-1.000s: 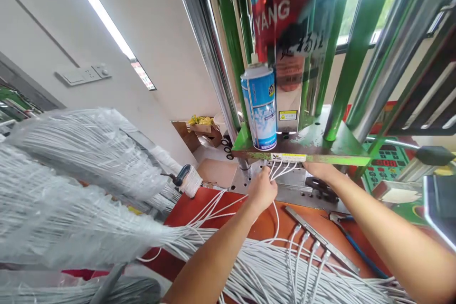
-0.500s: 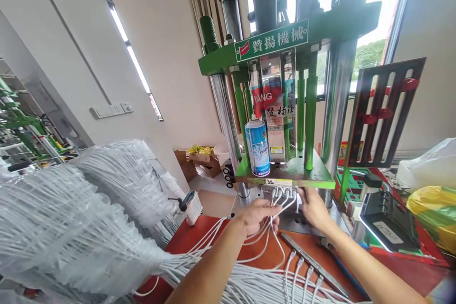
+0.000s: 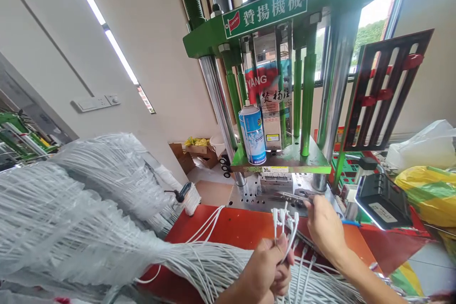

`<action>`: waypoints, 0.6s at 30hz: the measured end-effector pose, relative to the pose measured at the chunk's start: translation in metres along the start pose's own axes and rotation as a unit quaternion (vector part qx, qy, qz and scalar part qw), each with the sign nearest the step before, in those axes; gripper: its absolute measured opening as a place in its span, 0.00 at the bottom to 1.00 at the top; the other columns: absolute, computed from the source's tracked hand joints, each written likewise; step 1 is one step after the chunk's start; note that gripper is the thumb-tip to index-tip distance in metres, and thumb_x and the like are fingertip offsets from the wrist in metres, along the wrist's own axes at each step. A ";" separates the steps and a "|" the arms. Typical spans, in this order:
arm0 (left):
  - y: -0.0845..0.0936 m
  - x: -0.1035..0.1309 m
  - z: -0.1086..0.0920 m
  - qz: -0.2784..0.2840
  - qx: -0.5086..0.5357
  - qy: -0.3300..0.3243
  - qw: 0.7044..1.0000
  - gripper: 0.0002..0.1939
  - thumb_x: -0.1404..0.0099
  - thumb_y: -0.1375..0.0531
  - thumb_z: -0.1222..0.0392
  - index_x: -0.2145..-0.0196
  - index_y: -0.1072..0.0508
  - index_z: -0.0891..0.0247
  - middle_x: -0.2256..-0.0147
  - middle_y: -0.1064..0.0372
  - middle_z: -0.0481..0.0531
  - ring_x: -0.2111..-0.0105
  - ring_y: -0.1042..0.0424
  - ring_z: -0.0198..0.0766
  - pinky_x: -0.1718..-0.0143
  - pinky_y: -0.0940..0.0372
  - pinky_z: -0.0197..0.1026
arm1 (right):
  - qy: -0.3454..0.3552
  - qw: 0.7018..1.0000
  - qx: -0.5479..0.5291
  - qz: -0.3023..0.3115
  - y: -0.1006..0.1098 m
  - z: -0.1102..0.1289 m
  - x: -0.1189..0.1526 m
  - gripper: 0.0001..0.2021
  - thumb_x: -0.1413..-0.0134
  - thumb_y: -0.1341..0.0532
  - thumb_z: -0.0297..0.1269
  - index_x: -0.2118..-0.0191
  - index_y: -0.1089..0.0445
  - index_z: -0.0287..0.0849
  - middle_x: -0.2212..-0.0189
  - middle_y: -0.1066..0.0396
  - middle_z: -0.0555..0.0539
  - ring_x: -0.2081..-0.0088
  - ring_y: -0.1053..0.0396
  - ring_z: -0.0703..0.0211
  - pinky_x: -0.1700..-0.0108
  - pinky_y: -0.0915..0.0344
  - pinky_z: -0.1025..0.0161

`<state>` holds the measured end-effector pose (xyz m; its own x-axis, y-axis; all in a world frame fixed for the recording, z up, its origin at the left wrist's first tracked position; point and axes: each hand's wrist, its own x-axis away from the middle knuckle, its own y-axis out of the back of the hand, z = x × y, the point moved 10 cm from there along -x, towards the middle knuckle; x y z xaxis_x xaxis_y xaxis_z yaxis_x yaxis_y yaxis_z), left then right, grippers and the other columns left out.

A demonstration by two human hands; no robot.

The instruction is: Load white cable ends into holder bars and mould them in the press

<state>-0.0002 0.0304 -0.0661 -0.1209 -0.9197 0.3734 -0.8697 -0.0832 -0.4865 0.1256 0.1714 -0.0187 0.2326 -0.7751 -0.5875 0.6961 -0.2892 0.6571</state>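
Note:
My left hand [image 3: 267,266] is closed round several white cables near the front of the red table. Their white moulded connector ends [image 3: 285,218] stick up above my fingers, joined by thin white pieces. My right hand [image 3: 326,225] is closed at the right of the connectors, in front of the press bed. Its fingers grip a metal tool that looks like pliers [image 3: 299,195], pointing left; its handles are hidden by the hand. Behind my hands lies a metal bar [image 3: 309,243] with several white cables set in it. The steel mould [image 3: 276,184] sits under the press plate.
A green press [image 3: 265,9] rises ahead, with a blue spray can [image 3: 252,135] on its plate [image 3: 306,164]. Plastic-wrapped cable bundles [image 3: 89,204] fill the left. A black box [image 3: 384,202] and a yellow-green bag [image 3: 423,185] are at the right.
The cable ends have come out of the mould and moved toward me in my left hand. My right hand has left the mould and taken hold of the tool. My view has shifted.

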 end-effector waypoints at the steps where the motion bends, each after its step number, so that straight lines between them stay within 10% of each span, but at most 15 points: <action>1: -0.003 0.007 0.000 0.012 -0.024 -0.005 1.000 0.32 0.44 0.35 0.25 0.73 0.34 0.60 0.89 0.57 0.36 0.88 0.62 0.26 0.84 0.65 0.36 | -0.008 1.000 0.002 0.002 0.003 -0.007 0.002 0.14 0.27 0.53 0.46 0.59 0.36 0.44 0.65 0.31 0.42 0.64 0.29 0.46 0.64 0.33 0.52; 8: 0.004 0.035 -0.051 0.011 -0.332 -0.132 0.934 0.31 0.31 0.45 0.30 0.72 0.30 0.63 0.82 0.50 0.43 0.82 0.52 0.30 0.78 0.56 0.37 | 0.009 0.998 0.000 0.063 0.016 -0.049 0.029 0.16 0.28 0.50 0.47 0.66 0.36 0.47 0.69 0.29 0.47 0.67 0.28 0.51 0.66 0.32 0.56; 13: -0.016 0.048 -0.086 0.018 -0.646 -0.314 0.695 0.17 0.23 0.50 0.56 0.68 0.29 0.60 0.72 0.30 0.51 0.71 0.34 0.37 0.66 0.45 0.40 | 0.020 0.995 0.010 0.096 0.020 -0.062 0.036 0.18 0.29 0.48 0.49 0.66 0.29 0.45 0.64 0.26 0.44 0.61 0.26 0.46 0.57 0.29 0.49; 18: -0.043 0.058 -0.080 0.063 -0.757 -0.453 0.466 0.11 0.27 0.50 0.67 0.65 0.32 0.61 0.73 0.32 0.50 0.73 0.36 0.39 0.70 0.48 0.43 | -0.019 0.950 -0.209 0.229 0.035 -0.011 0.039 0.22 0.26 0.50 0.52 0.37 0.32 0.48 0.39 0.31 0.41 0.39 0.32 0.48 0.38 0.33 0.48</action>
<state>-0.0082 0.0114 0.0392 -0.5619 -0.7218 -0.4041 -0.3061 -0.2724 0.9122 0.1669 0.1368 -0.0239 0.5577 -0.7873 -0.2628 0.7385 0.3262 0.5901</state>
